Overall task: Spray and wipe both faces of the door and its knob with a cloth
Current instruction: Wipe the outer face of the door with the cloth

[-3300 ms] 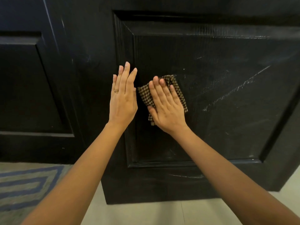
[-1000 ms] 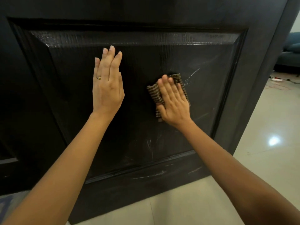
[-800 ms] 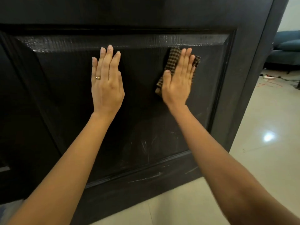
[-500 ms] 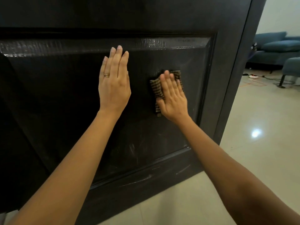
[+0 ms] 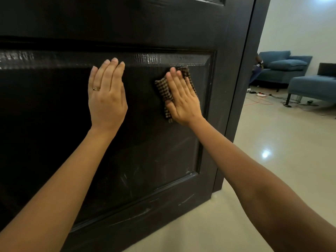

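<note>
Two bare forearms reach up from the bottom corners of the view toward a dark door that fills most of the scene. The left hand lies flat on the sunken panel of the door, its fingers straight and close together, the tips reaching the glossy bevel along the panel's upper edge; it holds nothing, and a gold ring sits on one finger. To its right, apart from it, the right hand presses a brown checked cloth against the same panel, near the panel's upper right corner. The right fingers are straight and laid side by side over the cloth, not curled around it, with the thumb along the cloth's lower left part. The crumpled cloth shows past the hand on the left and above the fingertips, its top just under the bevel. Lower on the panel and on the rail beneath it, pale streaks and scuff marks catch the light. The door's right edge stands on a shiny cream tiled floor, where a ceiling light is reflected as a bright spot. Farther back, beyond the door's edge, cables trail across the floor in front of a blue sofa and a matching blue footstool, with a pale wall behind them.
</note>
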